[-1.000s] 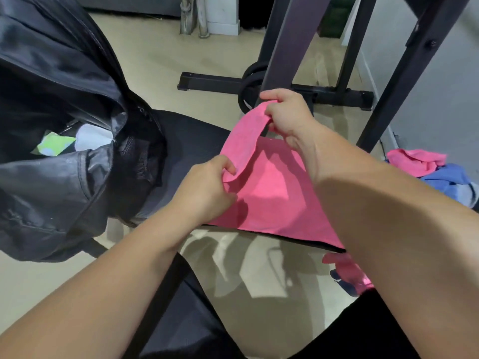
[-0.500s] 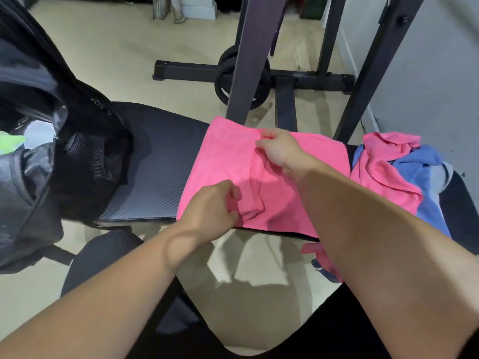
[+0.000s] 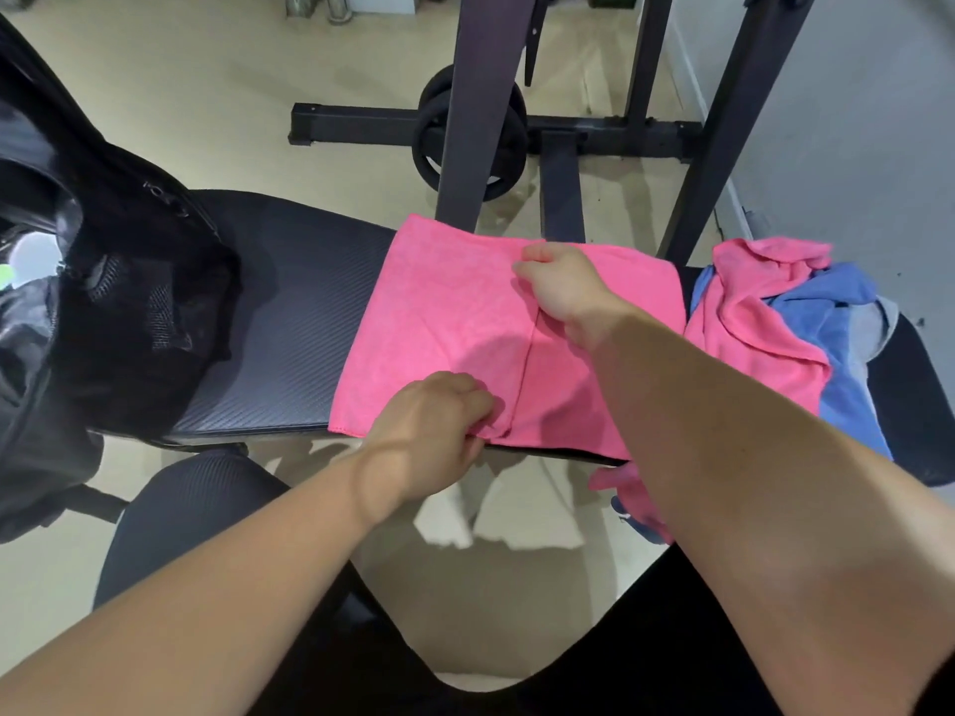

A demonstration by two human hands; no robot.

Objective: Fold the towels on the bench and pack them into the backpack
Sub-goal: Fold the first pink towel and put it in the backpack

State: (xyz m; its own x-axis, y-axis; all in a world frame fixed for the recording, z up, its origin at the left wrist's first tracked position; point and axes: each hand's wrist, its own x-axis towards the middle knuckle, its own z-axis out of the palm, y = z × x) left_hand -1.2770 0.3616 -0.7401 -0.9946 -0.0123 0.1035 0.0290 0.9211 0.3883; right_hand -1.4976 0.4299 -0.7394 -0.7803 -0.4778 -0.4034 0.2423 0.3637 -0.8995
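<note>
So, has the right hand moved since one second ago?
Yes. The right hand came down to the weight bench: the pink towel edge it held raised now lies flat there.

Beige floor (image 3: 206, 121), grey wall (image 3: 852, 121), blk wt rack (image 3: 480, 95).

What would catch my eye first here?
A bright pink towel lies flat across the black bench, the left hand pinching its fold at the near edge and the right hand at the far edge. A crumpled heap of pink and blue towels sits at the right, a black backpack at the left.
</note>
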